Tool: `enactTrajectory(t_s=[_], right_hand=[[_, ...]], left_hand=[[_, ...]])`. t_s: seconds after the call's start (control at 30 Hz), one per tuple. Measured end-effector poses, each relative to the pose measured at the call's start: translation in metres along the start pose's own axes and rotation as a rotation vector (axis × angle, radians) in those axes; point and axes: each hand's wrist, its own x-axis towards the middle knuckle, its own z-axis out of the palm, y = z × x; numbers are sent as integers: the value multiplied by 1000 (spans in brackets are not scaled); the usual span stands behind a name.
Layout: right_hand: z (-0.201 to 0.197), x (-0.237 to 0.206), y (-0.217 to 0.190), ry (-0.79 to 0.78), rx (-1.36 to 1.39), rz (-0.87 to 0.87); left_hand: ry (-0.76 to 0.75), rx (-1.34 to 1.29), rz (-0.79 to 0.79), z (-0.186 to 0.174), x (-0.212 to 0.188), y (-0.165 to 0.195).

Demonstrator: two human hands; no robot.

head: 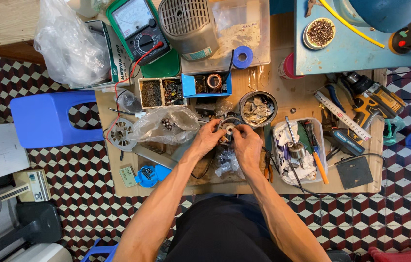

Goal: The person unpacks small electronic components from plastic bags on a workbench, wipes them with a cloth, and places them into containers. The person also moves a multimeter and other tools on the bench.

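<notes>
Both my hands meet over the middle of a low wooden board (283, 104). My left hand (207, 137) and my right hand (247, 144) together grip a small round metal motor part (228, 128) with a dark centre hole. Fingers cover most of the part. A crumpled clear plastic bag (226, 162) lies just under my hands. Another clear bag (165, 125) with small metal pieces in it lies to the left of my left hand.
A round tin of scraps (258, 108), a clear tub of tools (298, 150), a green multimeter (137, 28), a grey fan motor housing (188, 26), small parts boxes (162, 92), a cordless drill (372, 99) and a blue stool (50, 119) surround the board.
</notes>
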Motion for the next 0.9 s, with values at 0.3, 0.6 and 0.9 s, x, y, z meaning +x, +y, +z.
enactTrajectory(t_s=[0.3,0.6,0.9], right_hand=[[-3,-4,18,74,-81,-288],[0,-3,18,54,-232,-281],[7,-1,28,153,-287,-422]], left_hand=[[-62,-29,-54,-5,-2,3],[-63,-62,-34,-3,-3,9],[77,105,53,1,-8,10]])
